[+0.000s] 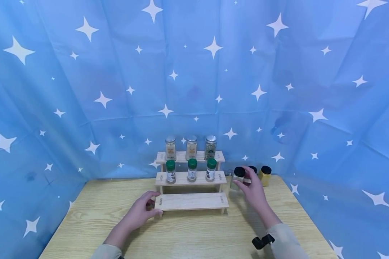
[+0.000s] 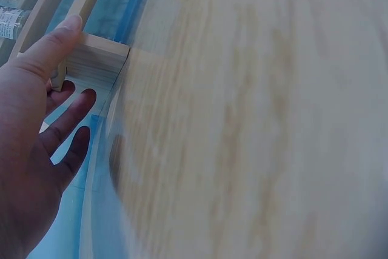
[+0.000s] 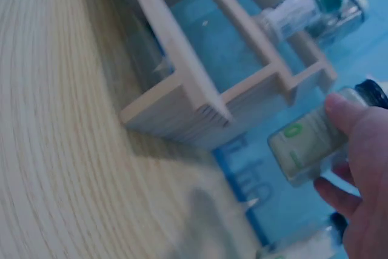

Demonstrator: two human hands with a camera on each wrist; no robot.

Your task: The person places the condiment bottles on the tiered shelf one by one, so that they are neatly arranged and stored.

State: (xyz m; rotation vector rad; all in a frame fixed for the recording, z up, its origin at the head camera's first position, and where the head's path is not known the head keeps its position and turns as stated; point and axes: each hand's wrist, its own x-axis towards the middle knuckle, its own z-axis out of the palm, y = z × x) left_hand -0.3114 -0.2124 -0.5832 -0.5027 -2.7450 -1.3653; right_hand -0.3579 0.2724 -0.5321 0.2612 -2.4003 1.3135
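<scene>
My left hand (image 1: 142, 209) holds the left end of the bottom step of a three-tier wooden rack (image 1: 191, 202). In the left wrist view, its thumb lies along the wood and the index finger curls beneath, while the other fingers stick out loosely. My right hand (image 1: 255, 189) pinches a square clear spice jar (image 3: 309, 139) with a black lid, between thumb and fingers. Pale greenish contents and a green mark on the label show in the right wrist view. The jar is tilted there, off the table and beside the rack's right end.
Three silver-capped shakers (image 1: 191, 148) stand on the top tier and three green-capped ones (image 1: 192, 170) on the middle tier. Right of the rack are a yellow jar (image 1: 265, 177) and another black-lidded jar (image 1: 253, 168), partly behind my hand. A blue starry curtain (image 1: 194, 90) hangs behind the table (image 1: 194, 237).
</scene>
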